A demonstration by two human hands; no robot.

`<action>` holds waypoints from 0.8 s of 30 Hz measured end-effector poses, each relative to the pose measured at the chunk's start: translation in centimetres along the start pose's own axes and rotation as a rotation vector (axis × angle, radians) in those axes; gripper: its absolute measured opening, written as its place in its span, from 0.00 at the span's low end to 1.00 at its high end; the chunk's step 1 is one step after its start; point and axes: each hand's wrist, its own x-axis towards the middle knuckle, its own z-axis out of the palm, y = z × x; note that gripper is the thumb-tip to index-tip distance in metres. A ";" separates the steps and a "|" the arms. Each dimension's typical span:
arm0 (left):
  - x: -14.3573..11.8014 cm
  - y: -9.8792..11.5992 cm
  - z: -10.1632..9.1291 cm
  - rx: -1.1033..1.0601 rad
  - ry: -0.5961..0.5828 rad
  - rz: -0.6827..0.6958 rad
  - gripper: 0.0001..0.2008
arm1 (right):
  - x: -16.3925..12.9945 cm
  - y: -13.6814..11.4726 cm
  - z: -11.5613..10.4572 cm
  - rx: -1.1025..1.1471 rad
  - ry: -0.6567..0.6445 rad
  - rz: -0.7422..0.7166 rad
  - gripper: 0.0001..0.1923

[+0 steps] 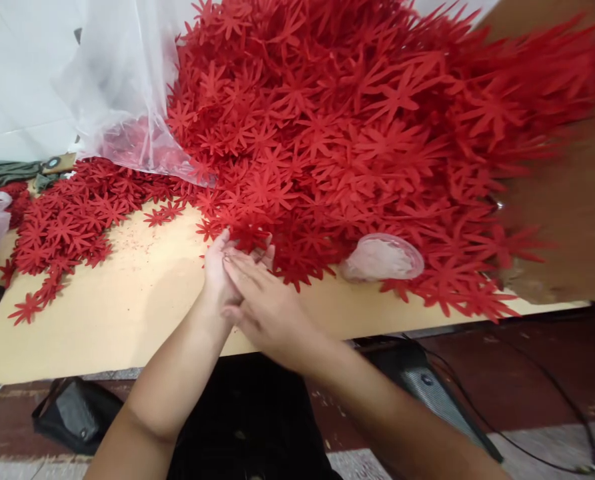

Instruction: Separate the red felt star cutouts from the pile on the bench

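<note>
Hands meeting at heap (337,133) edge: left hand (217,273) cupped open, right hand (262,307) flat across it (grip hidden). Risk: flowers sliding off table (127,307), nudged by wrists.

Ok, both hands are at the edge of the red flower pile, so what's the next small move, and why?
Probably pinch one cutout off the near edge of the red flower pile. The left hand and right hand overlap with fingertips touching that edge, and neither clearly holds a piece. The bare table in front leaves room to draw it clear.
</note>
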 end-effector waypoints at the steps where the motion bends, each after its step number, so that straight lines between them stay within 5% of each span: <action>1: -0.1 0.5 -0.2 -0.004 -0.005 0.023 0.16 | -0.1 -0.6 1.2 0.010 -0.021 -0.017 0.34; 5: -0.2 2.4 -1.7 0.017 -0.043 0.100 0.17 | 0.2 -1.4 1.3 0.198 -0.078 -0.032 0.27; 10: -0.1 2.8 -2.1 0.018 -0.082 0.110 0.14 | 4.6 0.3 -0.4 0.102 0.236 0.163 0.26; 16: -1.1 2.8 -2.2 0.163 -0.118 0.233 0.17 | 6.8 2.3 2.1 0.106 0.118 0.239 0.23; 20: -1.3 3.5 -3.6 0.385 -0.215 0.281 0.08 | 6.4 3.2 2.7 0.365 0.274 0.337 0.11; 24: -0.8 4.4 -4.4 0.541 -0.209 0.332 0.14 | 7.2 4.2 3.2 0.643 0.318 0.460 0.05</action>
